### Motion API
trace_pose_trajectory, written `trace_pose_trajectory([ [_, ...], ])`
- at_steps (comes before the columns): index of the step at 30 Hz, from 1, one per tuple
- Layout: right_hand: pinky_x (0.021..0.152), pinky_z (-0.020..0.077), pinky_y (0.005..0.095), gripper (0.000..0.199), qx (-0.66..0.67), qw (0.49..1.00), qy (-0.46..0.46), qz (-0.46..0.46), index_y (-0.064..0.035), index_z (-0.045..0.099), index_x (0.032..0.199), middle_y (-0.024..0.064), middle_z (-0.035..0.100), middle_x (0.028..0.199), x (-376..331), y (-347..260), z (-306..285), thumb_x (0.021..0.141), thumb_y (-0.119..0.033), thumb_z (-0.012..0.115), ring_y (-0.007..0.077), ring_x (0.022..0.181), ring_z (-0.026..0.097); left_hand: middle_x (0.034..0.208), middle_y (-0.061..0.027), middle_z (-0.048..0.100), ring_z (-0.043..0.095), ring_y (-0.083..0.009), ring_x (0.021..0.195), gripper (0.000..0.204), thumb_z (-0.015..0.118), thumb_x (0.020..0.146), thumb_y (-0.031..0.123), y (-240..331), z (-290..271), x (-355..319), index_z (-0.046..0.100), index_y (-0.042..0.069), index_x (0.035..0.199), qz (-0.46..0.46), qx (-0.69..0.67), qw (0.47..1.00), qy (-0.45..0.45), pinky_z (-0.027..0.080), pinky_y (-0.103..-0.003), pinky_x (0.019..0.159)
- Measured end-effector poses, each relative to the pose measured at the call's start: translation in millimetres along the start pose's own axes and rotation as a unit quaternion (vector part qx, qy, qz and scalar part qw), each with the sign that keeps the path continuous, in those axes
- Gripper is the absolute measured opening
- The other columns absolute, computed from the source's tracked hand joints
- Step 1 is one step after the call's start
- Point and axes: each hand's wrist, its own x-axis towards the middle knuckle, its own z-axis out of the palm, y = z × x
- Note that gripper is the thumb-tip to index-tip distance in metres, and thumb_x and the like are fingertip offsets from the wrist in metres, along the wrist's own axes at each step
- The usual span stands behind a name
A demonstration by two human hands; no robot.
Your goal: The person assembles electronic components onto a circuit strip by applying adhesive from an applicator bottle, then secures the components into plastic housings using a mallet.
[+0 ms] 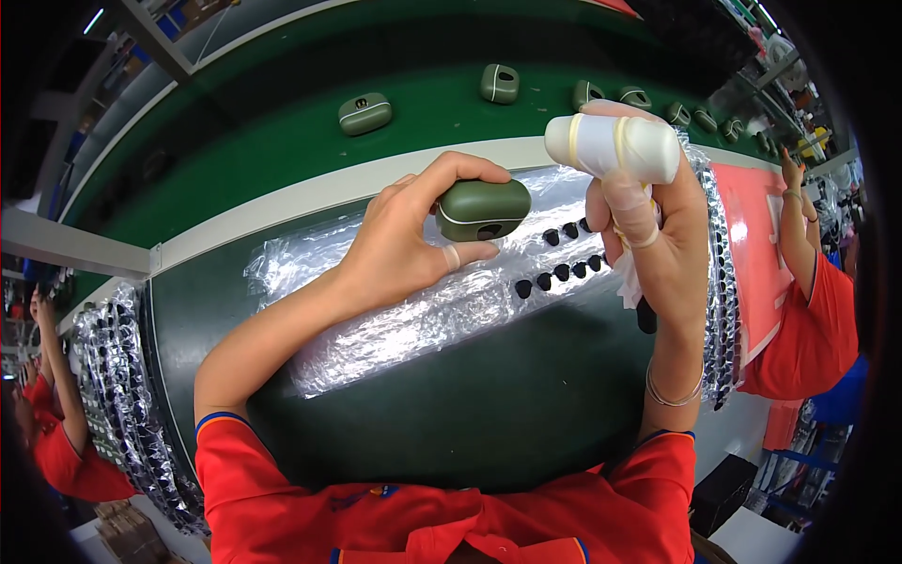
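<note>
My left hand [399, 226] is closed round a dark green rounded case [484, 209] with a pale seam line and a small dark opening on its near side. My right hand [669, 249], raised beside it, grips a white cylinder [592, 146] wrapped with yellowish bands. A finger cot covers my right thumb, and a narrow band circles my left thumb. Some white, cloth-like material [631, 280] hangs under my right palm; how it is held is hidden. Below both hands lies a clear plastic sheet [376, 343] with two rows of small black pieces [562, 272].
Beyond the pale rail, a green belt [254, 150] carries several more green cases [365, 114]. Bundled plastic strips [132, 395] stand left, with others [722, 310] at right by a pink sheet [752, 235]. Co-workers' arms [799, 221] show at both sides.
</note>
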Motion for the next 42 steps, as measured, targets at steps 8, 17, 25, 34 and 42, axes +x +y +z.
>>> trace_pose_trajectory([
  [8,0.040,0.0309,0.0131,0.037,-0.082,0.995,-0.009,-0.054,-0.0020,0.047,0.116,0.0024,0.052,0.064,0,10,-2,0.088,-0.026,0.050,0.0018,0.046,0.041,0.103,-0.0054,0.056,0.051,-0.0240,0.095,0.052,0.077,0.057,0.017,-8,7,-5,0.053,0.010,0.103,0.009,0.035,0.999,0.000,0.037,-0.035,0.084],
  [17,0.054,0.0397,0.0177,0.030,-0.034,0.999,-0.002,0.000,-0.0019,0.049,0.108,0.0018,0.055,0.081,1,5,-2,0.083,-0.016,0.058,0.0045,0.062,0.047,0.114,-0.0159,0.048,0.037,-0.0302,0.110,0.056,0.064,0.068,0.049,-101,4,85,0.060,0.002,0.100,0.034,0.375,0.917,0.133,0.026,-0.041,0.094],
  [25,0.067,0.0455,0.0273,0.030,-0.263,0.946,-0.154,0.113,0.0014,0.061,0.088,0.0098,0.063,0.076,21,39,-23,0.065,-0.015,0.071,0.0175,0.068,0.059,0.128,-0.0191,0.037,0.034,-0.0330,0.121,0.047,0.049,0.085,0.031,-122,-40,69,0.038,0.019,0.128,-0.129,0.472,0.871,-0.035,0.030,-0.042,0.099],
  [34,0.068,0.0465,0.0382,0.031,-0.430,0.869,-0.211,0.119,0.0005,0.063,0.075,0.0197,0.060,0.073,17,88,-23,0.057,-0.024,0.071,0.0348,0.073,0.058,0.082,-0.0098,0.055,0.060,-0.0195,0.069,0.042,0.063,0.077,0.034,-53,-39,42,0.047,0.006,0.104,-0.283,-0.002,0.953,0.110,0.047,-0.024,0.048],
  [42,0.061,0.0479,0.0315,0.026,-0.304,0.940,-0.145,0.051,0.0010,0.063,0.084,0.0146,0.063,0.073,18,57,-27,0.064,-0.014,0.067,0.0235,0.064,0.061,0.102,-0.0171,0.054,0.060,-0.0244,0.088,0.050,0.057,0.082,0.036,-23,-12,-11,0.038,0.005,0.117,-0.324,-0.443,0.836,-0.003,0.055,-0.029,0.066],
])
